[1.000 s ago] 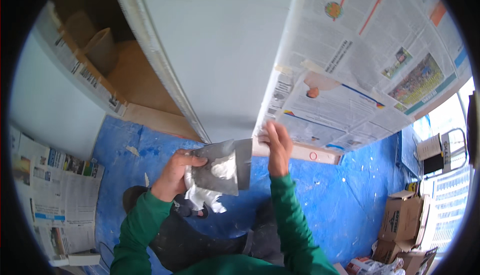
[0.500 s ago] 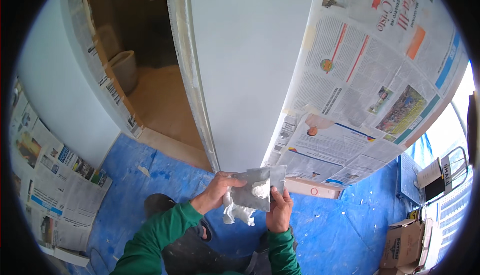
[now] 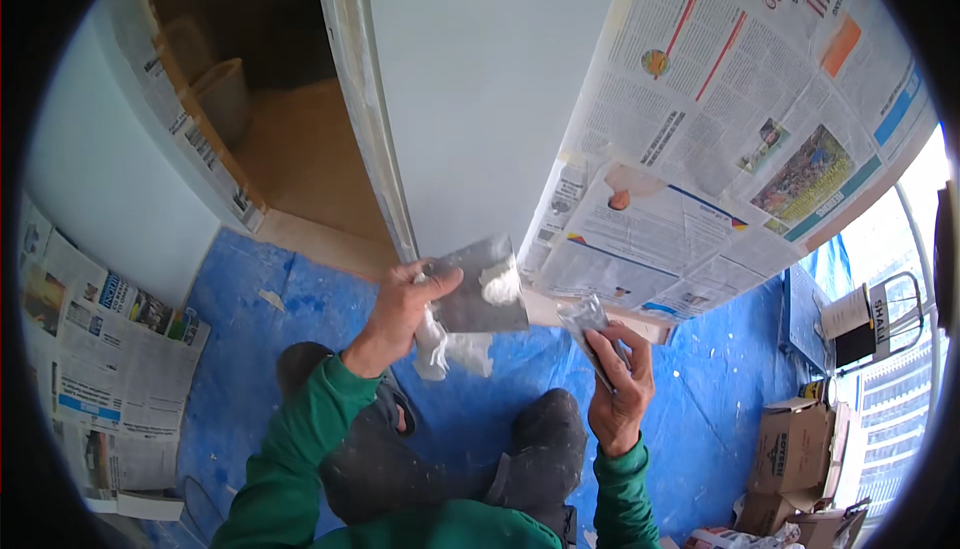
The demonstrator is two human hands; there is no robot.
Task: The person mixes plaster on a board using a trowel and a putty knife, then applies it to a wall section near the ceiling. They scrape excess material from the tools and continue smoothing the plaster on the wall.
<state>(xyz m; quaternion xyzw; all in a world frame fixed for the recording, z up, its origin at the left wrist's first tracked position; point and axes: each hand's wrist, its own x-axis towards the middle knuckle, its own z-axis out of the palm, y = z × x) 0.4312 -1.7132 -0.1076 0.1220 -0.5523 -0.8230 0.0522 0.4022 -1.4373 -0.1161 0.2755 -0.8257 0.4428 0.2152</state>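
While the left hand (image 3: 398, 315) grips a plate (image 3: 472, 307) jutting rightward, the right hand (image 3: 620, 386) clutches a blade (image 3: 587, 321).

Metal plate (image 3: 465, 304): grey. Putty (image 3: 500, 284): white. Floor sheeting (image 3: 715, 389): blue, flecked white. Wall panel (image 3: 490, 79): pale grey-blue. Sleeves (image 3: 300, 444): plain green. Newspaper (image 3: 700, 174): grey, black print, red stripes.

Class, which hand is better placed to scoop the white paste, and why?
Likely the right hand: it holds a separate gray blade, while the left hand supports the plate bearing the paste.
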